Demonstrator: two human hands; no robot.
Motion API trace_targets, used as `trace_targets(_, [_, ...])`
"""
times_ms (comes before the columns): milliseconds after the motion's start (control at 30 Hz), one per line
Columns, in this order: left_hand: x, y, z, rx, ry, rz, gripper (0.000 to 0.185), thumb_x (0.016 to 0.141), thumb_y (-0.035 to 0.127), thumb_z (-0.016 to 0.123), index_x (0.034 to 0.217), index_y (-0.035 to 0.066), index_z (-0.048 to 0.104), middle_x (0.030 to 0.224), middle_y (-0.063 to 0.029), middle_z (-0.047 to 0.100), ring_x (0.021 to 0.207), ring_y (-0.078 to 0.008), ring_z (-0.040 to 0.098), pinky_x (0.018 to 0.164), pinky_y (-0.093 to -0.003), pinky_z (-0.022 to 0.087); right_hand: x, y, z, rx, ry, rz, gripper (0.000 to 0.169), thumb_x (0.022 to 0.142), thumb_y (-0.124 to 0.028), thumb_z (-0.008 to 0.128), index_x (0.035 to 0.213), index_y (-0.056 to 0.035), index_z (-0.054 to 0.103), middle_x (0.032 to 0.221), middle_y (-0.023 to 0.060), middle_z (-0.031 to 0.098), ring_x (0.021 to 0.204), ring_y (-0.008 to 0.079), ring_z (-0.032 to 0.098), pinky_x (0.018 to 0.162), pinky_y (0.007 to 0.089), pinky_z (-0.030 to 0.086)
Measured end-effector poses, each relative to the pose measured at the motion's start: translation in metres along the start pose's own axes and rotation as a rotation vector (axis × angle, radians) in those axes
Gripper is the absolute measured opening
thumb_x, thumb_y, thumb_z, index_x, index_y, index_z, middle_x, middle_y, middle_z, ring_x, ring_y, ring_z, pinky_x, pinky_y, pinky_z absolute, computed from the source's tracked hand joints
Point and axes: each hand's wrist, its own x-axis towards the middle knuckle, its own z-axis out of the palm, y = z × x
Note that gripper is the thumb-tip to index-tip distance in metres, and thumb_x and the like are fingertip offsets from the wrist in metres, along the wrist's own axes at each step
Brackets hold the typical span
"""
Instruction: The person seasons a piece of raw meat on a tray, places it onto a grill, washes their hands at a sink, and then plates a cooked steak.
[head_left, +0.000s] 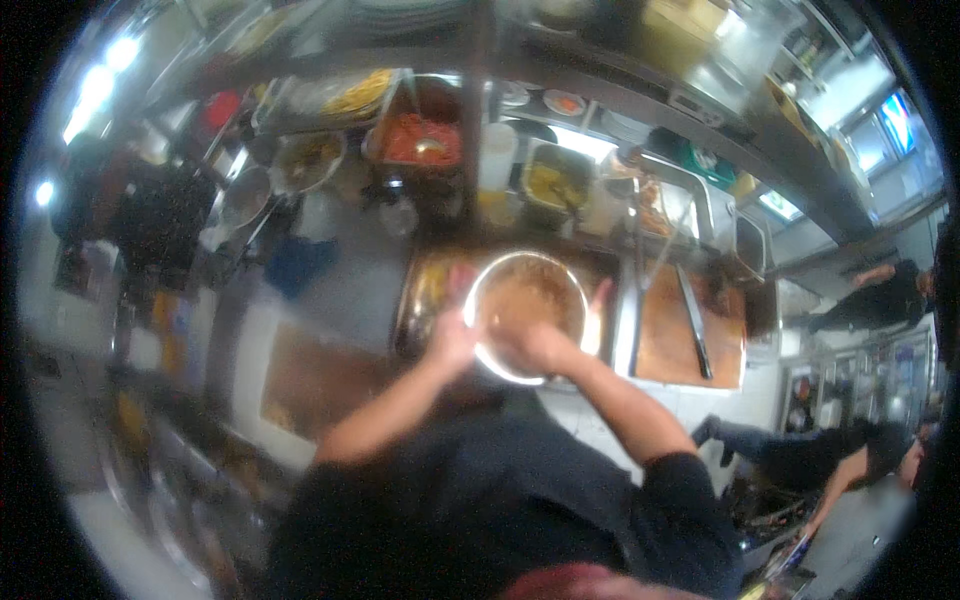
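Note:
A round metal bowl (531, 259) with a bright rim is in front of me, over a metal tray (405, 300). Brownish contents (517, 300) fill its inside, too blurred to name. My left hand (453, 341) grips the bowl's left side. Over the near rim, my right hand (541, 346) reaches down into the bowl; its fingers are blurred against the contents, so their grip cannot be made out. A blurred pinkish shape (601, 294) shows just beyond the bowl's right side.
A knife (695, 322) lies on a brown cutting board (660, 345) to the right. Behind the bowl stand a pan of red food (420, 139) and a container of yellowish food (555, 184). A blue cloth (300, 259) lies left. Two people (847, 450) are at far right.

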Motion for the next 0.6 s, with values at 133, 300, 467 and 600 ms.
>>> trace_targets(133, [-0.006, -0.052, -0.042, 0.056, 0.189, -0.023, 0.016, 0.076, 0.011, 0.057, 0.079, -0.003, 0.065, 0.068, -0.0116, 0.064, 0.062, -0.0149, 0.058, 0.057, -0.0331, 0.046, 0.029, -0.037, -0.005, -0.197, 0.061, 0.064, 0.055, 0.086, -0.039, 0.055, 0.137, -0.0197, 0.045, 0.134, 0.0138, 0.05, 0.114, 0.0338, 0.055, 0.097, 0.042, 0.044])
trace_targets(300, [-0.02, -0.034, -0.083, -0.141, 0.265, -0.102, 0.015, 0.078, 0.01, 0.058, 0.08, -0.003, 0.065, 0.07, -0.0076, 0.064, 0.063, -0.0119, 0.057, 0.055, -0.0318, 0.044, 0.093, -0.034, 0.05, -0.547, 0.563, -0.202, 0.068, 0.079, -0.05, 0.06, 0.135, -0.0133, 0.046, 0.132, 0.0156, 0.051, 0.113, 0.032, 0.056, 0.094, 0.0423, 0.045])
trace_targets(467, [-0.018, -0.104, -0.08, -0.344, 0.329, -0.167, 0.013, 0.081, 0.004, 0.053, 0.086, -0.003, 0.064, 0.076, -0.0035, 0.063, 0.063, -0.0098, 0.055, 0.055, -0.0274, 0.043, 0.109, -0.078, 0.048, -0.384, -0.019, -0.039, 0.044, 0.082, -0.035, 0.062, 0.115, -0.0065, 0.062, 0.112, 0.0179, 0.063, 0.1, 0.0323, 0.062, 0.089, 0.0416, 0.046])
trace_targets(600, [-0.025, -0.106, -0.078, -0.5, 0.277, -0.262, 0.013, 0.081, 0.003, 0.051, 0.086, -0.003, 0.062, 0.076, -0.0044, 0.062, 0.062, -0.0107, 0.054, 0.055, -0.0276, 0.043, 0.114, -0.049, 0.072, -0.426, -0.036, -0.062, 0.027, 0.078, -0.03, 0.064, 0.09, -0.0073, 0.07, 0.088, 0.0148, 0.068, 0.083, 0.031, 0.065, 0.074, 0.041, 0.051])
